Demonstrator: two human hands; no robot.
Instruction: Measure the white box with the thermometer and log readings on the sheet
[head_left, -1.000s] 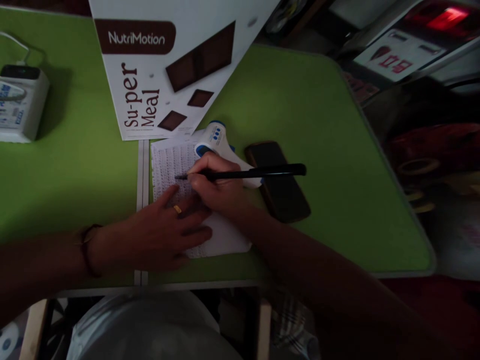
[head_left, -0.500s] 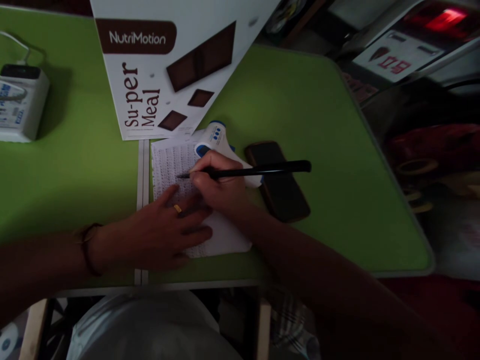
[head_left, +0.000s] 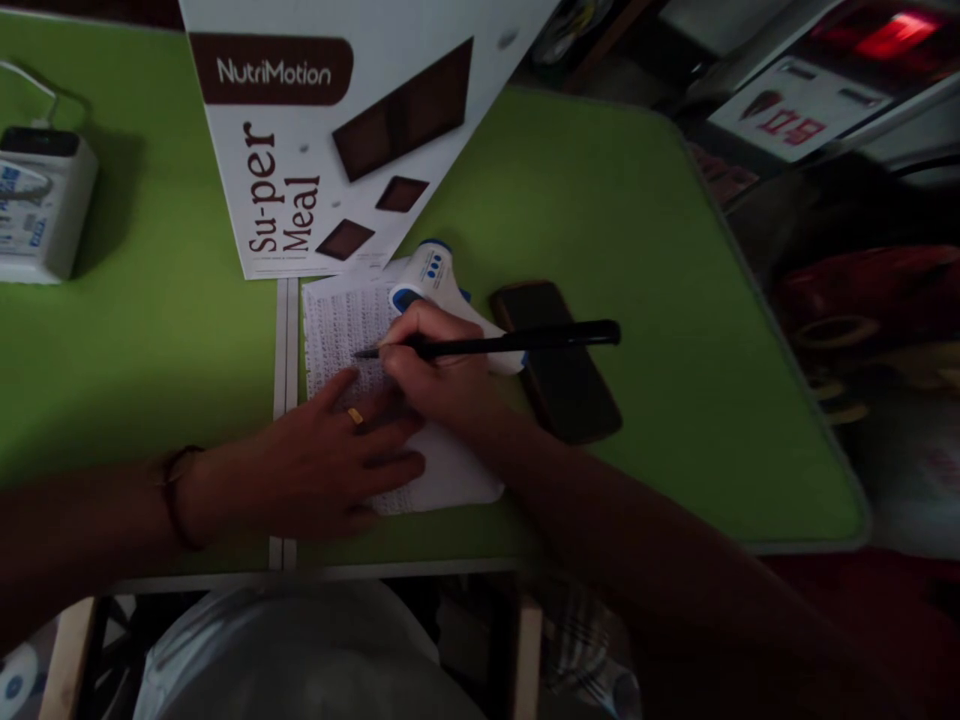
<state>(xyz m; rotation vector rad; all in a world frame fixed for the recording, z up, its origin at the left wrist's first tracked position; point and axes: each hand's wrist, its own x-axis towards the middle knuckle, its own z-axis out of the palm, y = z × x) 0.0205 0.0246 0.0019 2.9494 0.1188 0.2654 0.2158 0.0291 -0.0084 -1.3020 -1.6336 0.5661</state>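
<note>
— Where's your pen (head_left: 495, 344)?
— Pinched in your right hand (head_left: 435, 375), fingers closed on it, tip on the sheet (head_left: 341, 325).
— And your left hand (head_left: 322, 470)?
— Fingers spread flat, pressing the sheet on the bench (head_left: 600, 180).

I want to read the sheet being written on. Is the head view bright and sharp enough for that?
Head view: dim overall, both arms near-black at the bottom; the sheet is lit but its rows are too small to read; the right hand with the pen and the left hand cover part of it; edges bend.
</note>
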